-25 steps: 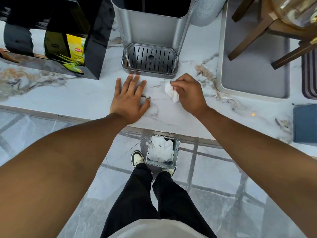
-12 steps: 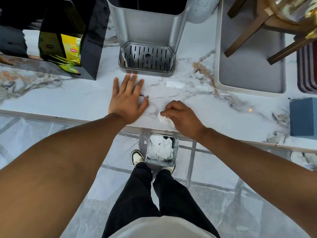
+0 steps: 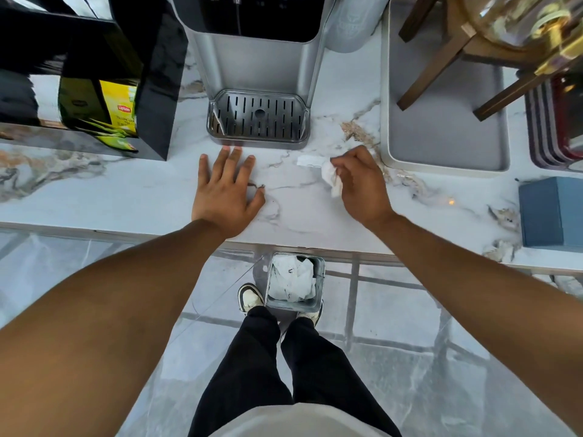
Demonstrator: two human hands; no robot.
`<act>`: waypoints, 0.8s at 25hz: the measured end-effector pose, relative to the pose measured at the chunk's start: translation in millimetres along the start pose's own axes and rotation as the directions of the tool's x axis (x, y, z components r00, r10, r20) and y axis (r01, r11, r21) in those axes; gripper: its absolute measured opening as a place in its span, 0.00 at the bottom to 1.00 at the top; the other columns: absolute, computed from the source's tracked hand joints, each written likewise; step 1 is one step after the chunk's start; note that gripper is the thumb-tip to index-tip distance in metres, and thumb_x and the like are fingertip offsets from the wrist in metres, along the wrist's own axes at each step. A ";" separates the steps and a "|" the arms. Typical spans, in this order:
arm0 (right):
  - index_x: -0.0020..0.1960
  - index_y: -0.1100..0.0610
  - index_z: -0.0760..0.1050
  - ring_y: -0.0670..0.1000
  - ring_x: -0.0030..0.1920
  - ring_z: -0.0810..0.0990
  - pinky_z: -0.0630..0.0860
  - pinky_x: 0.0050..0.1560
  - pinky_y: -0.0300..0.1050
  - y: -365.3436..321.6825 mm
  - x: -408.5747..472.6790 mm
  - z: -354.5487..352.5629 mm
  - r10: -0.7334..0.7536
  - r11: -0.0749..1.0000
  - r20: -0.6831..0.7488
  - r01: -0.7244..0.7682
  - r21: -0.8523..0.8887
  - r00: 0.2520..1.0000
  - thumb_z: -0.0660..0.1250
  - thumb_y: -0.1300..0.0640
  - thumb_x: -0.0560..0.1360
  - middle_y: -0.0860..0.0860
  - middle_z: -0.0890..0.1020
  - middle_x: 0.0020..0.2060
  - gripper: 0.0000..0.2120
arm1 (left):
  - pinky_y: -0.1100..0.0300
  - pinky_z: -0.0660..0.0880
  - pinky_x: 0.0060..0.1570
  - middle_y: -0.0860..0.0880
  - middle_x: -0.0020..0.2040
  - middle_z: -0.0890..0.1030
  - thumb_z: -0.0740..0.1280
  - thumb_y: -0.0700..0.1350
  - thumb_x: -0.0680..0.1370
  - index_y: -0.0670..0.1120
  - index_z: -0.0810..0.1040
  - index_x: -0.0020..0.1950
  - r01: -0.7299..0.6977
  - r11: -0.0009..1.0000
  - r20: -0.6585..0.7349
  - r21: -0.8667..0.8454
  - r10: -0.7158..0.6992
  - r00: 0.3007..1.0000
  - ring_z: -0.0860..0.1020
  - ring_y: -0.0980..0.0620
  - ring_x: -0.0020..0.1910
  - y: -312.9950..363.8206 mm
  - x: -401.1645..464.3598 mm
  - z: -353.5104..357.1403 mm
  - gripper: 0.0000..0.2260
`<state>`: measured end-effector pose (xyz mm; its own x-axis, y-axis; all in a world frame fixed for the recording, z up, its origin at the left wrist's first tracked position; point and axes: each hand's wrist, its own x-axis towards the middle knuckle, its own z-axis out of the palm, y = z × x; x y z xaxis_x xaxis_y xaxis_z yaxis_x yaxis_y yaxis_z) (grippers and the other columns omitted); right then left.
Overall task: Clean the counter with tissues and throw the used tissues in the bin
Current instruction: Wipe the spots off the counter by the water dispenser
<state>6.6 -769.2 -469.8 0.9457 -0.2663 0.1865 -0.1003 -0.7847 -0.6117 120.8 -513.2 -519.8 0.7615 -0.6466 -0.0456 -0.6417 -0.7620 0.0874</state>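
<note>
My right hand (image 3: 362, 187): fingers pinch a crumpled white tissue (image 3: 330, 178) on the white marble tabletop (image 3: 126, 190), right of the silver drip tray (image 3: 258, 119). Left hand (image 3: 225, 190): fingers spread flat below the tray.

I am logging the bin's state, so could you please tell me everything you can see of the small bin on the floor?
The bin is a small, square, grey metal-looking container with an open top, upright on the tiled floor just below the counter edge. Crumpled white tissues, some with dark specks, lie inside. It stands at the person's shoes; contact is unclear.
</note>
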 end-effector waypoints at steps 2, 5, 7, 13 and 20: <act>0.53 0.65 0.80 0.60 0.51 0.77 0.70 0.53 0.41 10.8 20.7 5.3 0.123 0.990 0.040 -0.120 -0.073 0.992 0.58 0.72 0.77 0.61 0.76 0.50 0.13 | 0.36 0.47 0.78 0.43 0.81 0.58 0.48 0.63 0.82 0.48 0.56 0.80 0.002 1.000 0.006 0.001 -0.002 1.000 0.51 0.42 0.81 0.5 1.5 -0.9 0.31; 0.53 0.64 0.80 0.60 0.52 0.77 0.70 0.54 0.41 15.1 26.1 13.5 0.133 0.981 0.119 -0.114 -0.155 0.984 0.60 0.74 0.75 0.60 0.77 0.51 0.14 | 0.36 0.47 0.78 0.43 0.81 0.58 0.47 0.63 0.82 0.48 0.56 0.80 0.007 1.000 0.007 0.007 -0.007 1.000 0.51 0.42 0.81 -0.5 0.6 -0.3 0.31; 0.54 0.65 0.80 0.62 0.49 0.78 0.73 0.52 0.45 10.1 14.4 14.8 0.035 0.990 0.143 -0.015 -0.139 0.989 0.63 0.75 0.73 0.62 0.78 0.49 0.14 | 0.36 0.47 0.78 0.43 0.81 0.58 0.48 0.63 0.82 0.48 0.57 0.80 0.006 1.000 0.005 0.003 -0.006 1.000 0.51 0.42 0.81 -0.6 1.0 -0.1 0.31; 0.52 0.68 0.81 0.60 0.45 0.78 0.76 0.47 0.49 -22.1 -81.0 10.8 -0.230 0.972 0.376 0.190 0.140 0.898 0.66 0.79 0.71 0.62 0.79 0.45 0.14 | 0.36 0.47 0.78 0.42 0.81 0.58 0.47 0.63 0.82 0.48 0.56 0.80 0.000 1.000 0.005 0.023 0.000 1.000 0.52 0.42 0.81 -0.5 1.3 1.4 0.31; 0.52 0.68 0.82 0.58 0.45 0.80 0.75 0.51 0.40 -38.9 -10.4 29.0 -0.098 0.980 0.219 0.056 0.190 0.971 0.65 0.76 0.74 0.63 0.79 0.45 0.11 | 0.36 0.47 0.78 0.42 0.81 0.58 0.46 0.59 0.82 0.47 0.57 0.80 -0.007 1.000 0.013 -0.008 0.007 1.000 0.51 0.42 0.81 -0.9 -0.1 -4.2 0.29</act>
<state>9.6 -719.6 -470.3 0.9956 -0.0593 0.0722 0.0130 -0.6777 -0.7352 121.7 -512.2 -515.8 0.7560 -0.6520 -0.0583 -0.6459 -0.7574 0.0961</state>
